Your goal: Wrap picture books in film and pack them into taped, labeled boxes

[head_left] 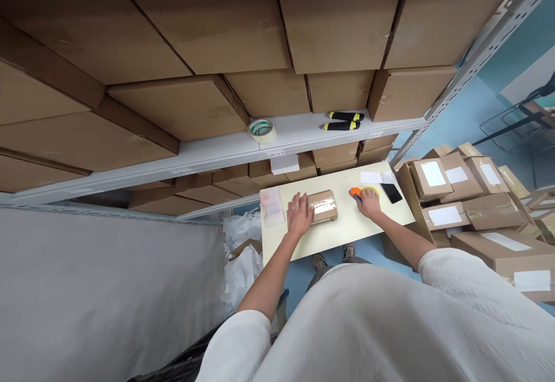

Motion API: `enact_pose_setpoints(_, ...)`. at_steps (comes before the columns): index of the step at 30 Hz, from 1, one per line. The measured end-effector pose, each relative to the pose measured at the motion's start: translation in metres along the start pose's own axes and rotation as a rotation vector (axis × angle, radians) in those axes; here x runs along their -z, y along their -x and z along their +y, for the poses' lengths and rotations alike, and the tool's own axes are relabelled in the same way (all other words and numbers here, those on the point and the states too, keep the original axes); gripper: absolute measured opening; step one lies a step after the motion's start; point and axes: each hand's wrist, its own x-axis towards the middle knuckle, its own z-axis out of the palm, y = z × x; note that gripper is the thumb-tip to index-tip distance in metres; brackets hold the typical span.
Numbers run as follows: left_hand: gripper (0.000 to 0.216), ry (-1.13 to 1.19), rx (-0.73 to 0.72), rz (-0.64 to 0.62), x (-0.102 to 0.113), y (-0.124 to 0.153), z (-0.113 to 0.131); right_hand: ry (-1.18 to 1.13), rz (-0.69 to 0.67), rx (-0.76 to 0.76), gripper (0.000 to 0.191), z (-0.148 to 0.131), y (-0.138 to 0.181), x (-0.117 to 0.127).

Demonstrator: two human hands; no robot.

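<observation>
On the cream table (277,245), a small cardboard box (324,203) lies with shiny clear tape over its top. My left hand (300,214) rests on the box's left end, its fingers stretched out over the cardboard. To the right, my right hand (369,204) is closed around a tape dispenser (355,192) with an orange and blue head and a yellowish roll. The hand covers part of the dispenser, which is apart from the box. A black phone (392,193) and white paper labels (371,177) lie just beyond that hand.
Pinkish-white sheets (272,206) lie at the table's left end. Shelves before me hold cardboard boxes, a tape roll (262,131) and two yellow-black box cutters (342,121). A large carton of labelled parcels (444,215) stands right. White crumpled wrapping (243,272) is on the left.
</observation>
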Motion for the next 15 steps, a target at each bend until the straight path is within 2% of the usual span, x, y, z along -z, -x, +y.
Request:
enact_pose_setpoints(2,0.07,0.019,0.093,0.039,0.006,0.005,-0.01,-0.119,-0.029,0.034,0.047,-0.028,0.003,0.007)
enact_pose_setpoints(4,0.073,0.036,0.19,0.054,0.01,0.007,-0.018,-0.222,-0.088,0.053,0.058,-0.059,0.003,0.012)
enact_pose_setpoints(8,0.084,0.051,0.361,0.049,0.012,0.005,-0.028,-0.209,-0.113,0.086,0.082,-0.109,-0.001,0.011)
enact_pose_setpoints(11,0.083,0.103,0.41,0.001,0.008,0.002,-0.036,-0.184,-0.147,0.068,0.083,-0.123,-0.005,0.006)
enact_pose_setpoints(15,0.073,0.26,0.354,-0.059,0.002,0.002,-0.05,-0.154,-0.184,0.065,0.069,-0.122,-0.004,0.003)
